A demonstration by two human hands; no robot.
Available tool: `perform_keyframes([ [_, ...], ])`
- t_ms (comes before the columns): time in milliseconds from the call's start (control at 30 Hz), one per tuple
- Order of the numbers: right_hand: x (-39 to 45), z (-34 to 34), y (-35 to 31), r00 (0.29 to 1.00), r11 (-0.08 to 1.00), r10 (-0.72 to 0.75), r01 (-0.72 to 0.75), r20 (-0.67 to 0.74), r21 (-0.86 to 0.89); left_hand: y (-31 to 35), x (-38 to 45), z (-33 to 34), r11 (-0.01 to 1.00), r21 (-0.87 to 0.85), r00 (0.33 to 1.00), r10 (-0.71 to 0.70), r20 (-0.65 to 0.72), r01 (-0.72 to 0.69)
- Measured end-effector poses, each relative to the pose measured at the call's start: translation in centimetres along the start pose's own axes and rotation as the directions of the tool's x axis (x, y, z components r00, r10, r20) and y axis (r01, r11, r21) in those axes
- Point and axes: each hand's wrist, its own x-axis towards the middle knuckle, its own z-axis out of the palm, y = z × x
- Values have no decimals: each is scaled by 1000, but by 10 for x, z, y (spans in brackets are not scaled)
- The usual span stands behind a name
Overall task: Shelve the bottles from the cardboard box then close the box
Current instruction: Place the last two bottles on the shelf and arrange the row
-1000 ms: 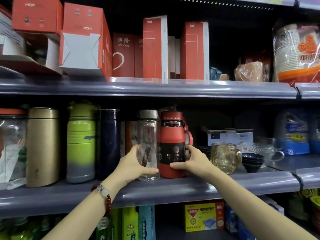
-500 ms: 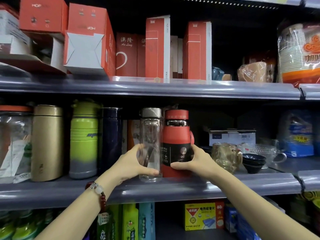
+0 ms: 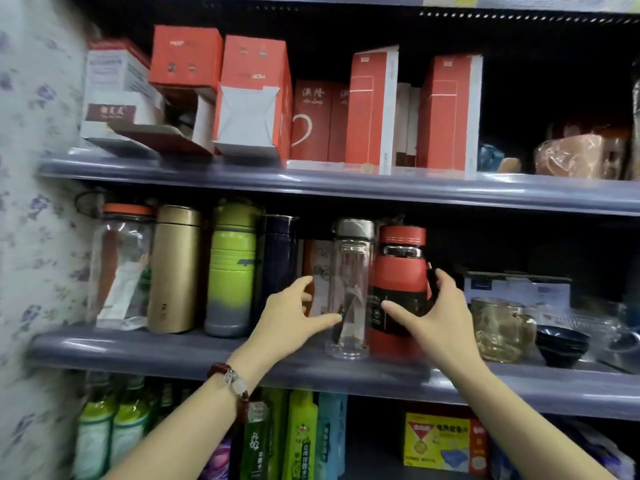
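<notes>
A clear bottle with a silver cap point(image 3: 351, 271) and a red bottle with a black band point(image 3: 398, 271) stand side by side upright on the middle shelf point(image 3: 194, 351). My left hand point(image 3: 287, 320) is spread beside the clear bottle. Its thumb reaches the bottle's lower front and its fingers stand off from the left side. My right hand point(image 3: 436, 317) is spread around the red bottle's right side, with the thumb across the black band and the fingers near the handle. Neither hand closes tightly. The cardboard box is out of view.
Left of the pair stand a dark blue flask point(image 3: 277, 265), a green flask point(image 3: 233, 268), a gold flask point(image 3: 175, 268) and a clear jar point(image 3: 121, 268). A glass mug point(image 3: 498, 330) and dark bowls point(image 3: 561, 344) sit to the right. Red cartons point(image 3: 252, 98) fill the shelf above.
Both hands have loosened from gripping the two bottles and spread apart. The view has shifted left, so a flowered wall now shows.
</notes>
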Motion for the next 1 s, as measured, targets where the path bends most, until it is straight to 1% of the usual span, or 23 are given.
perform_keyframes([
  [33,-7,3,-12,990,995,-102,103,-97,6,-4,-3,-13,999,15,990,37,-133,-35],
  [67,-14,8,-25,968,978,-203,207,-145,17,-10,-5,-28,997,42,962,70,-264,-61],
  [100,-21,17,-38,948,956,-286,293,-140,26,-17,-6,-43,995,65,924,91,-372,-71],
  [133,-28,28,-50,933,935,-346,352,-96,53,-25,-5,-56,996,72,892,84,-444,-58],
  [167,-33,41,-61,929,924,-370,371,-32,95,-35,-5,-67,998,63,876,50,-479,-23],
  [200,-38,56,-71,929,922,-368,359,37,145,-45,-4,-75,998,46,878,-5,-478,31],
  [233,-42,72,-79,936,931,-336,314,103,183,-55,-3,-80,995,30,889,-67,-453,90],
  [267,-44,88,-87,946,947,-278,241,167,211,-65,-2,-82,990,21,903,-122,-413,143],
  [333,-42,123,-91,953,970,-119,51,280,239,-80,0,-83,980,13,925,-181,-335,197],
  [367,-39,139,-92,953,973,-56,-15,297,232,-86,3,-82,980,7,934,-189,-303,201],
  [400,-34,153,-92,958,973,-10,-56,285,223,-90,5,-80,980,3,941,-189,-279,198],
  [467,-23,175,-91,969,970,89,-137,233,200,-95,12,-75,980,-10,949,-193,-248,196],
  [533,-16,187,-92,968,961,147,-188,201,201,-98,17,-68,980,-33,947,-196,-255,194],
  [633,-9,193,-92,976,964,158,-185,149,190,-100,21,-65,983,0,941,-178,-289,185],
  [700,-3,191,-89,969,960,182,-212,170,181,-101,23,-66,983,25,944,-169,-285,184],
  [767,2,184,-86,949,952,190,-241,250,189,-104,24,-70,987,23,954,-146,-263,158],
  [833,6,176,-77,916,918,177,-285,359,274,-108,25,-80,993,6,971,-117,-209,121],
  [900,6,168,-73,875,877,152,-333,459,345,-109,25,-90,993,-53,985,-109,-136,103],
  [1000,7,163,-70,836,842,119,-371,535,392,-109,23,-96,982,-156,991,-120,-63,108],
])
